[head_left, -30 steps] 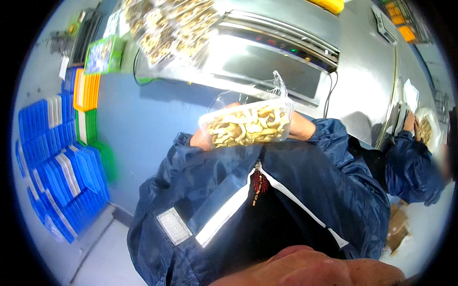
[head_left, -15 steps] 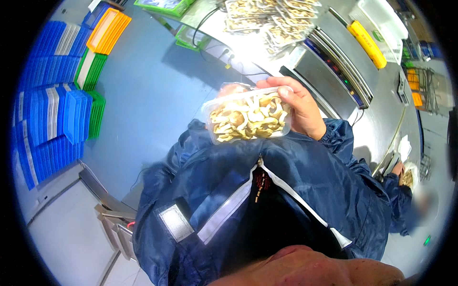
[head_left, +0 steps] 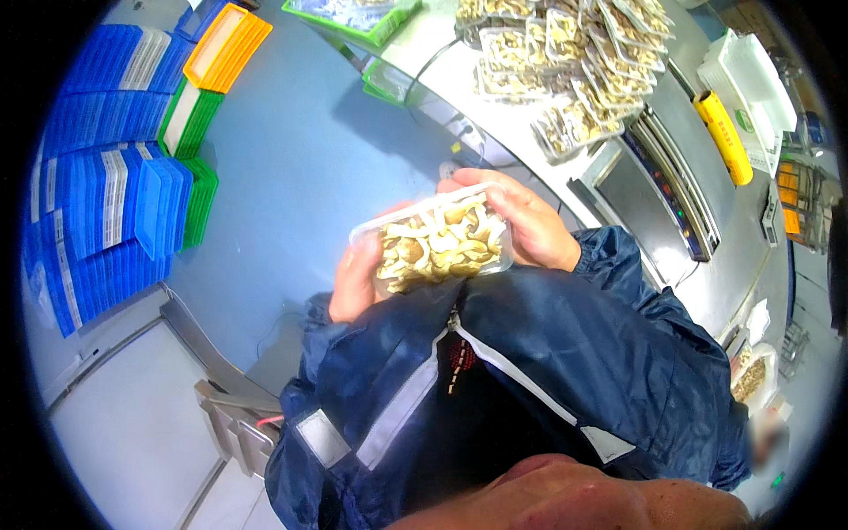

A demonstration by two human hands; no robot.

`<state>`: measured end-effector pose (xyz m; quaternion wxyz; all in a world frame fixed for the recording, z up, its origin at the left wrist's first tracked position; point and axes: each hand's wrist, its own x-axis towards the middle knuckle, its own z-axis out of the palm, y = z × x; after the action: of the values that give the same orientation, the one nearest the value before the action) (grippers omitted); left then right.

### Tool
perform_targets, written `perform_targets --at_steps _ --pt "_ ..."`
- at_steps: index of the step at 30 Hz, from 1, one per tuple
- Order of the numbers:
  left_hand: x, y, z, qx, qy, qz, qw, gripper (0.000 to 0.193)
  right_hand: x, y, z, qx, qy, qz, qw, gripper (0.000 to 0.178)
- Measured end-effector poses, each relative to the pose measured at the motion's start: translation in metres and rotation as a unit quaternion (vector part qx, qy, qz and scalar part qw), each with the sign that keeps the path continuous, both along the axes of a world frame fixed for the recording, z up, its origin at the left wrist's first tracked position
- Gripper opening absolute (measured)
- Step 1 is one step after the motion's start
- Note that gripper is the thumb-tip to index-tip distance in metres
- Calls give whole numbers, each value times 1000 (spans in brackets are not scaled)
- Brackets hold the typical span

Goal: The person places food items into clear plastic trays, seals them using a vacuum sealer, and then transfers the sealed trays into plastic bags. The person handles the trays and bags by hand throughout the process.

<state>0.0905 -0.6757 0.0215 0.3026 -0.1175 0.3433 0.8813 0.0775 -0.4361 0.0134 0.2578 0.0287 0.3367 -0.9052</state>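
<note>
A clear plastic tray of mushrooms point(head_left: 446, 243) is held up in front of my chest, tilted so that its contents face me. My left hand point(head_left: 355, 276) grips the tray's left end, with the fingers partly behind it and slightly blurred. Around the upper right corner my right hand point(head_left: 523, 221) is closed, the thumb on the rim and the fingers behind. Pale stems and brownish caps fill the tray. Whether film covers it I cannot tell.
Many packed mushroom trays point(head_left: 574, 66) are piled on the steel table ahead, beside a wrapping machine point(head_left: 649, 190). A yellow roll point(head_left: 724, 137) and a white crate point(head_left: 746, 97) stand behind it. Blue crates point(head_left: 97, 203) are stacked on the left, with orange crates point(head_left: 227, 49) above.
The tray has shifted a little left and down. My left hand, mostly hidden behind the tray before, now shows at its left end. The view has turned slightly.
</note>
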Motion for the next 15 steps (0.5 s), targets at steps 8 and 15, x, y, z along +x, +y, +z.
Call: perform_targets --at_steps 8,15 --pt "-105 -10 10 13 -53 21 998 69 -106 12 -20 36 35 198 979 56" --pt "-188 -7 43 -65 -67 110 990 64 -188 0 8 220 129 124 959 54"
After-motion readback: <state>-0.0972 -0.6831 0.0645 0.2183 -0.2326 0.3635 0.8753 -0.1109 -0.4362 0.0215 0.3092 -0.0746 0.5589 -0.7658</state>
